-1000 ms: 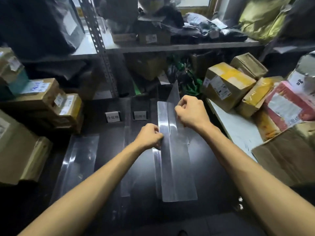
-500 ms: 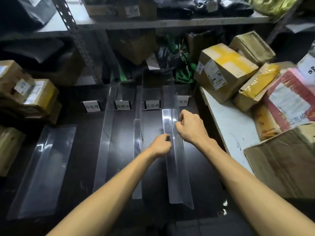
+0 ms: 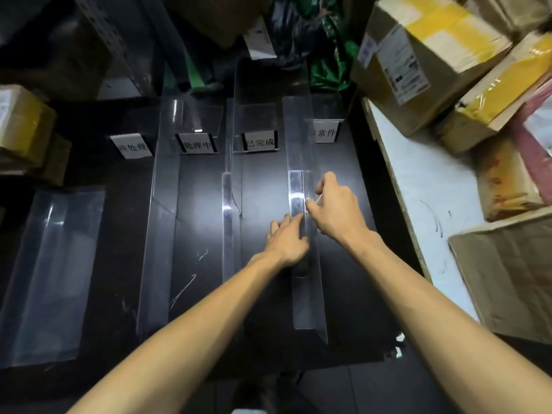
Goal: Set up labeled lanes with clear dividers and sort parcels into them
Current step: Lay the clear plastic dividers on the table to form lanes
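Note:
A long clear plastic divider stands upright on the black table, between the third label and the fourth label. My left hand lies with straight fingers against the divider's left side near its base. My right hand pinches the divider's top edge from the right. Two more clear dividers stand to the left, splitting the table into lanes. White labels sit at the far end of each lane.
A spare clear sheet lies flat at the table's left. Cardboard parcels with yellow tape pile on a white surface at right. More boxes stack at left. Dark bags fill the shelf behind.
The divider has been lowered from a tilted hold onto the table and stands upright. My left hand has opened from a fist to flat fingers. The view has tipped downward.

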The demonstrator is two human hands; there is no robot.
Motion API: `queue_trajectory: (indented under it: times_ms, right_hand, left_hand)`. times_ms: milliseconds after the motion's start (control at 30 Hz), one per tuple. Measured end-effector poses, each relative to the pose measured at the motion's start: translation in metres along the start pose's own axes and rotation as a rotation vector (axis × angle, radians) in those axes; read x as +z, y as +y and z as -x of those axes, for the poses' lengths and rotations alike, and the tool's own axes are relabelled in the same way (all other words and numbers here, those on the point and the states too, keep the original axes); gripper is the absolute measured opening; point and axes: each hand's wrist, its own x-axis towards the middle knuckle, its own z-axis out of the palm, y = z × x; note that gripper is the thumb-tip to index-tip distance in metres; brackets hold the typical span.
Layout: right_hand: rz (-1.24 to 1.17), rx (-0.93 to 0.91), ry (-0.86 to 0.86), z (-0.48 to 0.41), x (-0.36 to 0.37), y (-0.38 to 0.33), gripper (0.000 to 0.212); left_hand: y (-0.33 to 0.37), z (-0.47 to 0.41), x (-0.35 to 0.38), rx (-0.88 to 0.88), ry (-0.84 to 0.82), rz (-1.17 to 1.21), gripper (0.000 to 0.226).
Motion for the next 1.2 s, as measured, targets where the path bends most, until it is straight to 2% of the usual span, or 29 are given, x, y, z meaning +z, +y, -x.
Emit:
queue_trajectory:
  times_ms: [167, 267, 433, 767, 900, 967, 1067, 1200]
  right_hand:
    - [-0.048, 0.011, 0.009, -0.001, 0.000, 0.004, 0.045]
    - [-0.081, 0.038, -0.035, -0.005, 0.002, 0.008, 0.059]
    - [-0.095, 0.021, -0.058, -0.007, 0.005, 0.012, 0.043]
    - [-0.159, 0.012, -0.008, -0.005, 0.013, 0.018, 0.037]
    - [-0.182, 0.029, -0.020, -0.001, 0.013, 0.019, 0.040]
    - [-0.163, 0.049, -0.040, 0.001, 0.011, 0.019, 0.049]
    - [-0.100, 0.065, -0.026, 0.004, 0.006, 0.017, 0.063]
    - [-0.152, 0.038, 0.068, 0.013, -0.009, 0.005, 0.057]
  left_hand:
    - [0.001, 0.000, 0.001, 0.026, 0.023, -0.076, 0.063]
    - [0.002, 0.001, 0.002, 0.022, -0.021, -0.162, 0.064]
    - [0.000, 0.002, 0.004, 0.040, -0.032, -0.292, 0.063]
    - [-0.005, -0.003, 0.004, 0.035, -0.063, -0.409, 0.068]
    - [-0.004, -0.005, -0.001, 0.041, -0.091, -0.398, 0.067]
    - [-0.004, -0.005, -0.003, 0.035, -0.083, -0.360, 0.068]
    - [-0.003, -0.002, -0.009, 0.011, -0.033, -0.198, 0.065]
    - [0.006, 0.004, -0.030, 0.064, 0.114, -0.006, 0.052]
